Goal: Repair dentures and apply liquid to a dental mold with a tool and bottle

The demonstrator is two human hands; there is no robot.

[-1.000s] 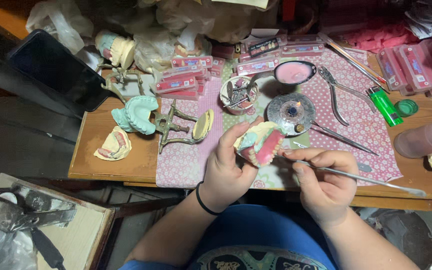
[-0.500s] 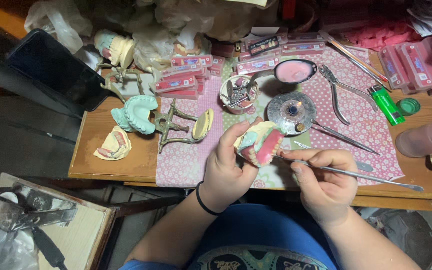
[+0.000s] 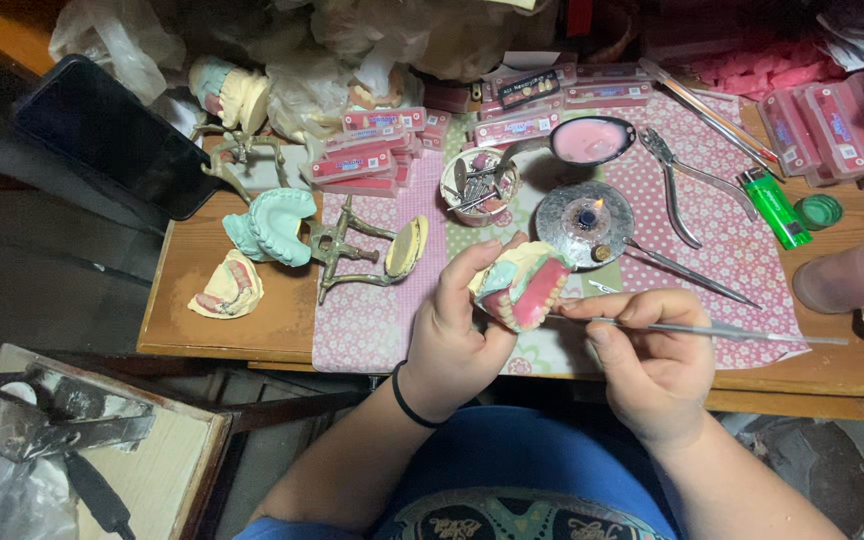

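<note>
My left hand [image 3: 452, 335] grips a denture model [image 3: 520, 283], a cream and pale green cast with pink wax and a row of teeth, held above the front of the wooden table [image 3: 192, 290]. My right hand [image 3: 652, 360] pinches a thin metal wax tool [image 3: 712, 329]; its tip touches the pink wax on the model's right side, and its handle points right. A black band circles my left wrist.
Behind my hands a small lit burner [image 3: 584, 222] stands on a pink patterned cloth [image 3: 372, 320]. Pliers [image 3: 677, 190], a green lighter [image 3: 774, 208], a spoon of pink wax [image 3: 592, 140], a cup of burs [image 3: 477, 185], an articulator [image 3: 362, 245], a green cast [image 3: 272, 225] and boxes of teeth lie around.
None of note: both hands keep their grips, and the tool tip stays at the wax with only a slight shift.
</note>
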